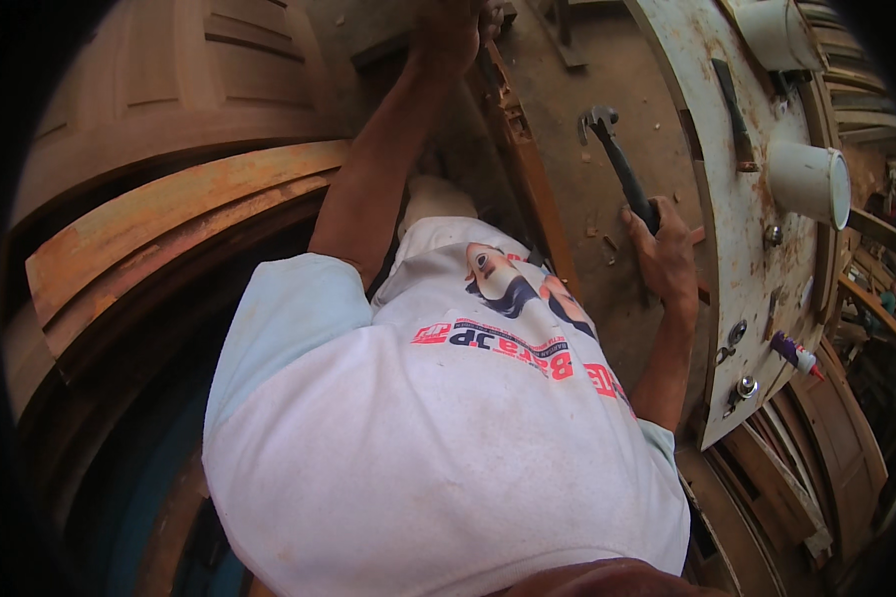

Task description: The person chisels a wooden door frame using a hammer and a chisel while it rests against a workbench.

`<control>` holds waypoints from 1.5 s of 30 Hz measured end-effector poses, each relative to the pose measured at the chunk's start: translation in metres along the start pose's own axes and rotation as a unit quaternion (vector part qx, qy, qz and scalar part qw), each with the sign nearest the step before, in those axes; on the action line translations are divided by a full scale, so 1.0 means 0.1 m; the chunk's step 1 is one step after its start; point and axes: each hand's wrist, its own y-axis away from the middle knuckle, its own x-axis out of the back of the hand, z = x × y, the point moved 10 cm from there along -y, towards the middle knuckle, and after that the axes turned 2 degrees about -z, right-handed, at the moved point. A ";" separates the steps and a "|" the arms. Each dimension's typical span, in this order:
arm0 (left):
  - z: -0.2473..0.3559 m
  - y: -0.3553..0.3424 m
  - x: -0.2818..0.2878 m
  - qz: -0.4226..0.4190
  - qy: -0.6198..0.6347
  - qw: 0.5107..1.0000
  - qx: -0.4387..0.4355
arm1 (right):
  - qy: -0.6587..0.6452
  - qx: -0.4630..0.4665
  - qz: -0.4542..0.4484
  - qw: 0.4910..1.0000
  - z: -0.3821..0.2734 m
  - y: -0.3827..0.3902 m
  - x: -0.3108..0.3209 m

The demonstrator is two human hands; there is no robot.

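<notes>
Fingers of the right hand (664, 257) are wrapped tight round the dark handle of a claw hammer (619, 167), head raised and pointing away from the person, well clear of any surface. Left hand (450, 32) is stretched out at the top edge, closed over the far end of a reddish-brown wooden strip (521, 149); fingers there are cut off by the frame, so can't tell how they sit.

Progress, my read: mid-job. Strip is steadied, hammer is cocked, no blow landing right now. Can't see a nail, or whether any are driven.

Strip looks long, narrow, rough at the held end, running from the left hand back toward the person's chest. Chips litter the floor (567, 189) beside it. White paint-stained desk (737, 229) stands right of the hammer, with two white cups on it.
</notes>
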 end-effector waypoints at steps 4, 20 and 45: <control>-0.07 -0.07 0.33 0.101 -0.008 0.994 0.048 | -0.011 -0.010 0.002 1.000 0.03 -0.01 -0.01; -0.40 0.07 0.42 0.143 -0.004 0.989 0.031 | 0.010 -0.016 -0.027 0.999 0.28 0.02 -0.27; -0.26 0.04 0.44 0.099 -0.023 0.993 -0.061 | -0.033 -0.045 -0.025 0.998 0.40 0.11 -0.31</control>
